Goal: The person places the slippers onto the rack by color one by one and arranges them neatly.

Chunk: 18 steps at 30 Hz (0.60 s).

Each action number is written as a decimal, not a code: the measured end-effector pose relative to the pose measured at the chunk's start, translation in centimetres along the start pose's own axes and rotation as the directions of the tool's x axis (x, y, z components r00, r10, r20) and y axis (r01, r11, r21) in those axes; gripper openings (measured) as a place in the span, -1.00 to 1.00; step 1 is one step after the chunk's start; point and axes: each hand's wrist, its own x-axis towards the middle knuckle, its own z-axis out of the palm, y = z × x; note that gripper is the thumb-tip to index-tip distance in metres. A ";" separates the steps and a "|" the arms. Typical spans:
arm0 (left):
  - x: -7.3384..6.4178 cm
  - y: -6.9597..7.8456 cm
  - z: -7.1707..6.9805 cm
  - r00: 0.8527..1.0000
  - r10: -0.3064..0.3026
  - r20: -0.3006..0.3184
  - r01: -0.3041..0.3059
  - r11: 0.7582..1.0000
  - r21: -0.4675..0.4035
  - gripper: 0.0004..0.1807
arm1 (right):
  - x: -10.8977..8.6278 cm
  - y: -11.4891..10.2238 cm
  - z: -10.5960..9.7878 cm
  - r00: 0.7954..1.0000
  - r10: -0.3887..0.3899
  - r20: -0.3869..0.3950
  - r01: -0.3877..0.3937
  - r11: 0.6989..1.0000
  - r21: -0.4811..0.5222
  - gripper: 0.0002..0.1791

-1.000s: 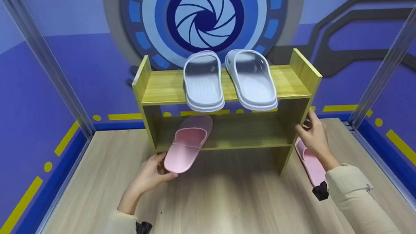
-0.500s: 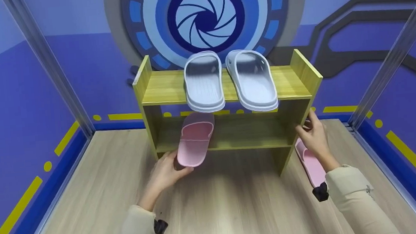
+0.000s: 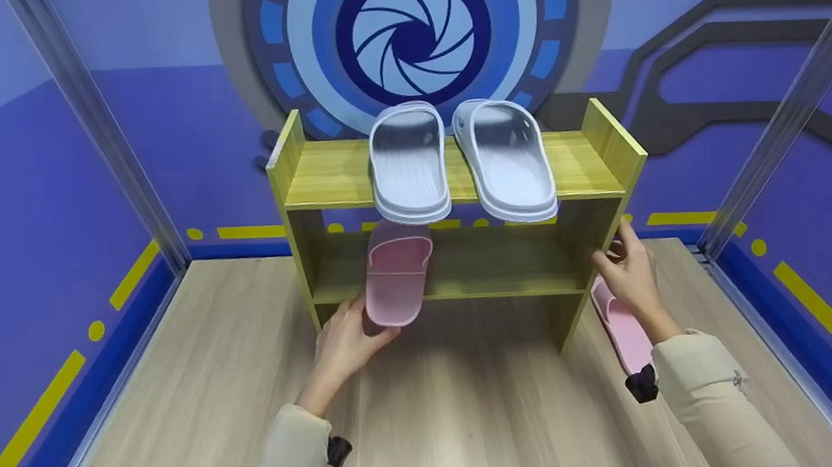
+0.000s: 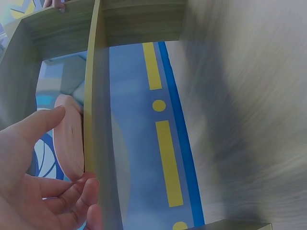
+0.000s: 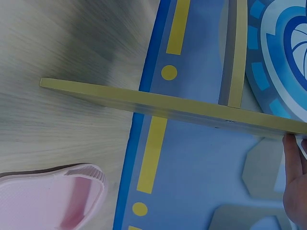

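Observation:
My left hand (image 3: pixel 346 341) holds a pink slipper (image 3: pixel 397 295) by its heel, thumb on one side and fingers on the other. The slipper's toe reaches over the lower shelf of a wooden shoe rack (image 3: pixel 496 287), below the top shelf. Its strap partly hides under the gray-white clogs. In the left wrist view, the slipper (image 4: pixel 69 136) lies close along the shelf board; whether its sole rests fully there I cannot tell. My right hand (image 3: pixel 629 275) touches the rack's right side panel (image 5: pixel 168 105) with its fingertips. Another pink slipper (image 3: pixel 626 332) lies on the floor beneath that wrist.
Two gray-white clogs (image 3: pixel 409 166) stand side by side on the top shelf, heels jutting past its front edge. Patterned blue walls (image 3: pixel 31 222) with metal corner posts (image 3: pixel 106 140) enclose the wood-look floor (image 3: pixel 440 427). The rack stands near the back wall.
My left hand has moved right and slightly forward with the slipper, turning it straighter and sliding its toe deeper over the lower shelf. The right hand stays at the side panel.

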 end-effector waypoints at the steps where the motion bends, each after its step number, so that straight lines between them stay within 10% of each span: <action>1: 0.0 -0.1 0.0 1.000 -0.003 0.002 0.003 1.000 0.008 -0.17 | 0.0 0.0 0.0 1.000 -0.002 -0.002 0.002 1.000 0.000 -0.58; 5: 0.1 -0.2 -0.4 1.000 -0.005 -0.030 0.006 0.999 0.042 -0.15 | 0.0 0.0 0.0 1.000 -0.003 0.001 0.003 1.000 -0.003 -0.58; 9: 0.7 -0.4 -1.5 0.973 0.082 -0.214 -0.077 0.997 0.028 -0.32 | -0.1 -0.2 0.0 1.000 0.003 -0.002 -0.003 1.000 -0.022 -0.58; 11: 1.3 -0.5 -2.3 0.927 0.147 -0.344 -0.153 0.988 0.009 -0.44 | -0.1 -0.2 -0.1 1.000 0.005 -0.001 -0.005 1.000 -0.029 -0.56; 14: 2.2 -0.8 -3.7 0.816 0.216 -0.536 -0.263 0.965 -0.013 -0.60 | -0.1 -0.3 -0.1 1.000 0.007 0.003 -0.007 1.000 -0.030 -0.53; 18: 3.0 -1.4 -5.5 0.691 0.200 -0.695 -0.287 0.958 -0.009 -0.55 | -0.1 -0.3 -0.2 1.000 0.009 0.007 -0.009 0.999 -0.043 -0.50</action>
